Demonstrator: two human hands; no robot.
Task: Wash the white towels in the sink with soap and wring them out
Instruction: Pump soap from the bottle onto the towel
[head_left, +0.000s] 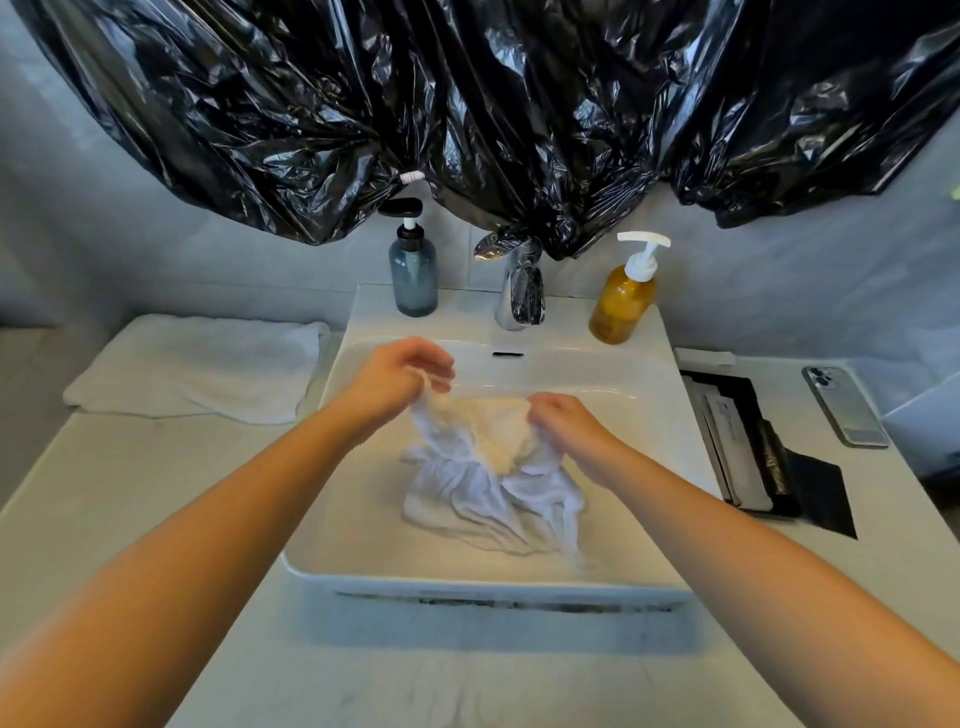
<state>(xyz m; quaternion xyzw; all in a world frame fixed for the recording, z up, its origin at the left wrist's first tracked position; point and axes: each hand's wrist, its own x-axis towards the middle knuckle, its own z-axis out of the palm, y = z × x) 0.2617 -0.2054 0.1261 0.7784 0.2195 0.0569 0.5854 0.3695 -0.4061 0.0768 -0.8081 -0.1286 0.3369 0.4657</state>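
Two grips: left hand (400, 379) and right hand (566, 431) pinch crumpled white cloth towel (493, 467) in white ceramic sink (467, 584); wringing splash may reach grey phone (844, 408), 3 o'clock.

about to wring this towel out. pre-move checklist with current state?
1. Both hands gripping: ok. Left hand and right hand each hold the white towel bunched in curled fingers.
2. Towel over the sink: ok, its lower part lies in the basin.
3. Soap worked in: cannot tell; a yellowish patch shows between the hands.
4. Faucet off: ok, no stream visible.
5. Phone safe from splashes: probably not ok; it lies on the counter right of the sink.
6. Folded towel washed: cannot tell; it lies on the counter at left.
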